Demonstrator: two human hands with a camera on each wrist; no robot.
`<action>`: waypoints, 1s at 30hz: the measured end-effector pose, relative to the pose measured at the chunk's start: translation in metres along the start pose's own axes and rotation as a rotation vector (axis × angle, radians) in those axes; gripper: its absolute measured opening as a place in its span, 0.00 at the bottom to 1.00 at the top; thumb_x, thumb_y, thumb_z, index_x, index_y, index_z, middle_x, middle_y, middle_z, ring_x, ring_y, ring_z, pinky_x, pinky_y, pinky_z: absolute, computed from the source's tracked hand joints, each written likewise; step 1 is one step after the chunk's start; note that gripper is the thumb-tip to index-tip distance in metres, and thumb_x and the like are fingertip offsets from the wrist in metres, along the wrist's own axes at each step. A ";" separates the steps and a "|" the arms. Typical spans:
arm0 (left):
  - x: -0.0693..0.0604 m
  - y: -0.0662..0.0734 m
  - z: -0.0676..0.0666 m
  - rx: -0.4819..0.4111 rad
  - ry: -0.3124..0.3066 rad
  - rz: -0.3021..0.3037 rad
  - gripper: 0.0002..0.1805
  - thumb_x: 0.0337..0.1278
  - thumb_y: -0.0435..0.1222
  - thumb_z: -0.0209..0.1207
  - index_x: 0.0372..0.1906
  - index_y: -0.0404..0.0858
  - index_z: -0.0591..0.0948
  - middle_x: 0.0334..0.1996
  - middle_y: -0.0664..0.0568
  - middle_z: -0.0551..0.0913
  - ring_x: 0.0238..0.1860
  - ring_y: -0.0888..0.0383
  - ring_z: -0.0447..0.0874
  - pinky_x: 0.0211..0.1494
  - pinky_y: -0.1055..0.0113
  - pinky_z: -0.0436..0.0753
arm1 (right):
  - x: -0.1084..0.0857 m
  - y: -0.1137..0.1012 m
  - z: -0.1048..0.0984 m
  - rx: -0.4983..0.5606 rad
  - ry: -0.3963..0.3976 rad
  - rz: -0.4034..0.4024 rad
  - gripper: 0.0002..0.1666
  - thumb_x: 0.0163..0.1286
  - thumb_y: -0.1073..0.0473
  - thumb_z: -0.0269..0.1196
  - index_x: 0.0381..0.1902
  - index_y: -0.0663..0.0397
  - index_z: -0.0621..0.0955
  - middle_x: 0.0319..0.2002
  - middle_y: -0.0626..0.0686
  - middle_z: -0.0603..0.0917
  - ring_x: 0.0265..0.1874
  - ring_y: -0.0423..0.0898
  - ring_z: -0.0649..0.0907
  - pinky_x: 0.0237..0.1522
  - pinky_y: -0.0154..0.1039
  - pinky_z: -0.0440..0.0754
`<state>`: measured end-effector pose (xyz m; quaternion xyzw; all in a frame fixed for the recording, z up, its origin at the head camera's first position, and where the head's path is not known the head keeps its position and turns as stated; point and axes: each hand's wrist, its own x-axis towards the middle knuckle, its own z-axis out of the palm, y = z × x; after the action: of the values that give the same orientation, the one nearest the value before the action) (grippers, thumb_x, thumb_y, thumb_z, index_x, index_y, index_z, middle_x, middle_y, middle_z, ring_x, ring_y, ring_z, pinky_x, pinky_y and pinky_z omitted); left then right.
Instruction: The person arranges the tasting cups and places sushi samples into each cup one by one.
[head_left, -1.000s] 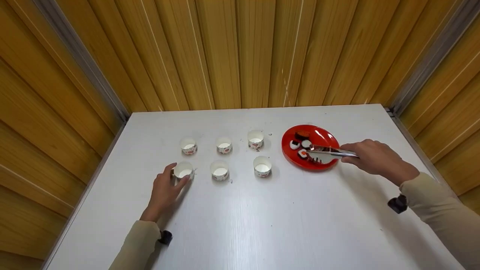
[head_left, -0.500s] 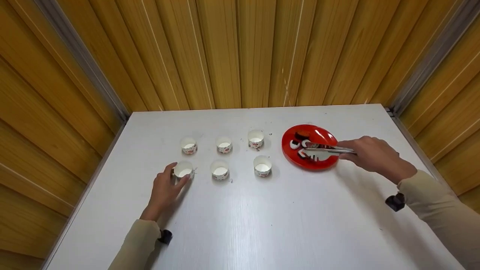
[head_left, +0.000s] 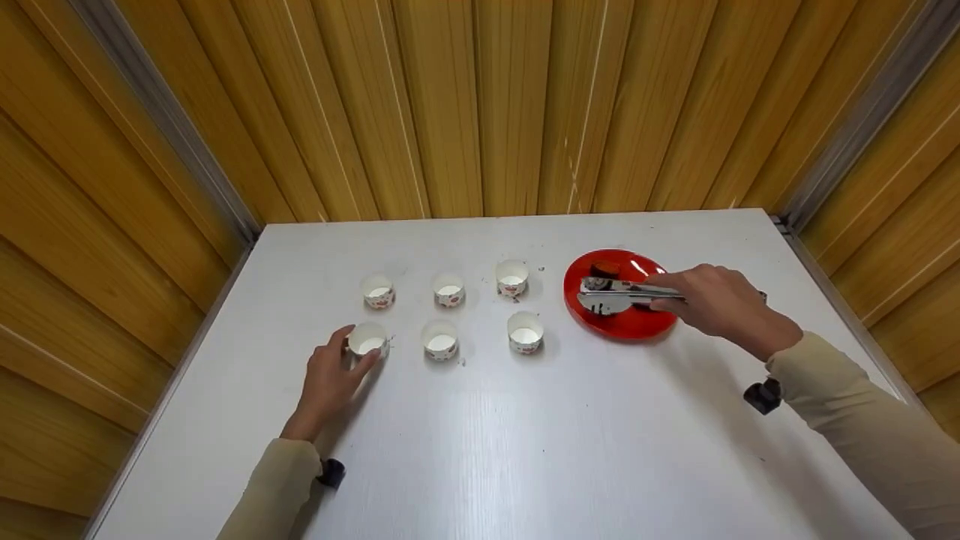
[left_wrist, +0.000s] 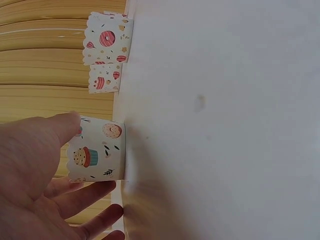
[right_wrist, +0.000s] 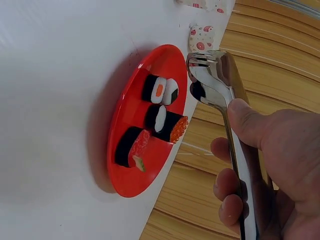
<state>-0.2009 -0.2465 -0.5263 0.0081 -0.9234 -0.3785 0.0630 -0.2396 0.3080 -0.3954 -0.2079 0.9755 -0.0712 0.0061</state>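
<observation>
While your left hand [head_left: 328, 381] grasps a paper cup [left_wrist: 97, 150] between thumb and fingers, your right hand [head_left: 712, 300] is wrapped round the metal tongs [right_wrist: 241, 165], with their tips over the red plate [head_left: 634, 327]. Your held cup stands upright on the desk [head_left: 525, 450], well to the left of the plate, in the row nearer to you. The five other cups [head_left: 525, 346] are also left of the plate, the closest two near its rim.

On the plate you have five sushi pieces: an orange-centred roll [right_wrist: 155, 90] touching a white piece with a black patch [right_wrist: 171, 92], a white-topped roll [right_wrist: 159, 120] up against a roe-topped piece [right_wrist: 171, 126], and a red-topped one [right_wrist: 132, 147] a little apart from them. You seem to be at the picking-up step, with the cup steadied as the likely place to fill. Nothing clearly shows between the tong tips; a dark patch on the lower one may only be a reflection. Every cup looks unfilled from above, so you are probably near the beginning.

Your next move calls for lowering the tips to either side of a single piece, then squeezing gently. Watch the pairs that touch: a wide bite could drag the neighbour along. Once you have a firm hold, lift clear of the plate's rim and carry the piece leftward over the nearer cups
</observation>
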 end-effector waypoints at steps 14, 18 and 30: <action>0.000 0.000 0.000 -0.013 -0.013 -0.020 0.38 0.67 0.46 0.67 0.73 0.32 0.68 0.62 0.34 0.79 0.64 0.39 0.75 0.68 0.43 0.70 | 0.030 -0.036 0.004 0.015 0.048 -0.096 0.25 0.66 0.57 0.74 0.61 0.44 0.85 0.39 0.50 0.90 0.31 0.48 0.81 0.30 0.42 0.78; 0.000 0.000 -0.001 -0.010 -0.008 -0.020 0.38 0.66 0.46 0.67 0.73 0.32 0.68 0.61 0.33 0.79 0.63 0.39 0.75 0.68 0.43 0.70 | 0.041 -0.047 0.006 0.024 0.055 -0.127 0.20 0.66 0.57 0.74 0.56 0.41 0.86 0.34 0.45 0.88 0.27 0.45 0.79 0.28 0.41 0.76; 0.003 0.000 -0.001 0.005 0.000 0.020 0.37 0.66 0.45 0.67 0.72 0.29 0.70 0.59 0.33 0.81 0.58 0.40 0.79 0.64 0.44 0.74 | 0.068 -0.085 0.012 0.077 0.095 -0.232 0.16 0.67 0.56 0.73 0.52 0.39 0.87 0.33 0.43 0.87 0.28 0.44 0.80 0.33 0.42 0.78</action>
<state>-0.2040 -0.2469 -0.5254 -0.0011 -0.9245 -0.3754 0.0668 -0.2671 0.2023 -0.3939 -0.3154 0.9406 -0.1187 -0.0406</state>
